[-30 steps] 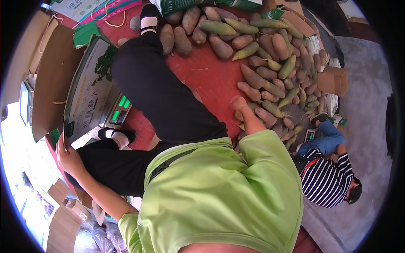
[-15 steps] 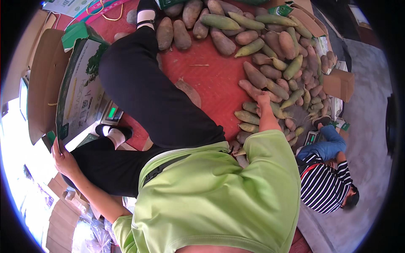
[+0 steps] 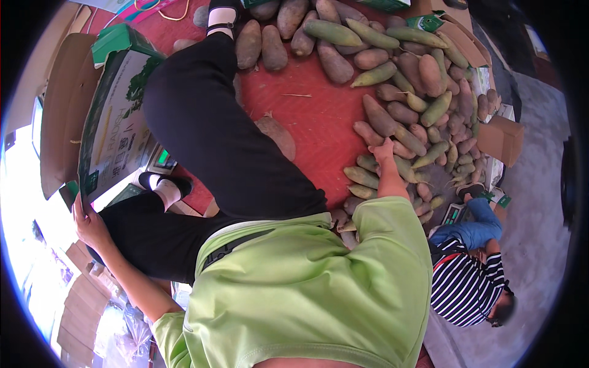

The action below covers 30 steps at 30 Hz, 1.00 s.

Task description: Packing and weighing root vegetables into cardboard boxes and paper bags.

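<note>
With fingers bent over its lower edge, my left hand (image 3: 89, 226) grips a printed white-and-green carton (image 3: 116, 126) that stands tilted at the left. My right hand (image 3: 384, 151) reaches down into a heap of radishes at the right. Its fingers are closed around the near end of a reddish radish (image 3: 366, 133), whose far end sticks out past them. A longer brownish radish (image 3: 379, 115) lies just beyond, and a green radish (image 3: 410, 140) rests to the right of the hand. Part of the grip is hidden by the hand itself.
A large radish (image 3: 276, 136) lies alone on the red floor covering (image 3: 307, 104). Green-displayed scales (image 3: 163, 158) sit behind the carton. Another person in a striped shirt (image 3: 469, 279) crouches at the right by a second scale (image 3: 454, 214). An opened brown box (image 3: 501, 141) borders the heap.
The view has shifted slightly, so the heap appears a little farther right. My right hand stays at the same reddish radish, its thumb side turned more to the left. My left hand keeps the carton's edge.
</note>
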Each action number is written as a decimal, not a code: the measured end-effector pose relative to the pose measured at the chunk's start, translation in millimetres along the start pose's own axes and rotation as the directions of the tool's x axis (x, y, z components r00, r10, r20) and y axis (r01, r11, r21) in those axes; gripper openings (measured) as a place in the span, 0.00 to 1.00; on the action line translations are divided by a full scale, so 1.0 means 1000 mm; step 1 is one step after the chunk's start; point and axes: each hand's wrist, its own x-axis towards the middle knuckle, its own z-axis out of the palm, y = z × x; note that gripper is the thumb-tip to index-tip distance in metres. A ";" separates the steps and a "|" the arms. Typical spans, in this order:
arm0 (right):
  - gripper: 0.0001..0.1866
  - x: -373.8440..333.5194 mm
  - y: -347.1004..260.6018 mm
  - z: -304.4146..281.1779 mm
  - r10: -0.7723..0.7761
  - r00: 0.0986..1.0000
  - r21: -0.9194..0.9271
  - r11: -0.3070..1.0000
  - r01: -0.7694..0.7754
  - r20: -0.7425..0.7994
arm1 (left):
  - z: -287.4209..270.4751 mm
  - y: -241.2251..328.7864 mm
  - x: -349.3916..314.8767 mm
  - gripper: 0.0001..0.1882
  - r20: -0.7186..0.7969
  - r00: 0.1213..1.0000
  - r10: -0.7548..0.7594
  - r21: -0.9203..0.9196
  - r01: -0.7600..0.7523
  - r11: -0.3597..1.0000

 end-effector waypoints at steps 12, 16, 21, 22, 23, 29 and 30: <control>0.26 -0.076 -0.036 -0.009 -0.070 0.994 -0.338 0.940 0.038 -0.081 | 0.004 -0.015 -0.001 0.13 -0.025 1.000 0.004 0.068 -0.002 0.998; 0.29 -0.098 -0.017 0.005 -0.304 0.929 -0.505 0.848 0.163 -0.211 | 0.005 -0.010 0.001 0.13 -0.008 1.000 -0.002 0.034 0.002 0.999; 0.34 -0.129 -0.028 -0.004 -0.456 0.890 -0.503 0.766 0.401 0.014 | 0.003 -0.007 0.000 0.13 0.001 1.000 0.013 0.036 -0.013 0.999; 0.34 -0.131 -0.038 -0.009 -0.457 0.889 -0.502 0.765 0.404 0.019 | 0.001 -0.007 -0.001 0.12 -0.015 1.000 0.015 0.046 -0.014 0.999; 0.35 -0.128 -0.053 -0.014 -0.473 0.879 -0.485 0.785 0.385 -0.068 | 0.001 -0.007 -0.001 0.12 -0.014 1.000 0.014 0.050 -0.014 0.999; 0.35 -0.090 -0.087 0.002 -0.330 0.943 -0.529 0.809 0.256 -0.049 | -0.001 0.000 -0.003 0.12 -0.001 1.000 -0.005 -0.002 0.005 1.000; 0.35 -0.085 -0.092 0.006 -0.250 0.968 -0.570 0.800 0.189 -0.030 | -0.002 0.003 -0.003 0.12 -0.017 1.000 -0.001 -0.027 0.001 1.000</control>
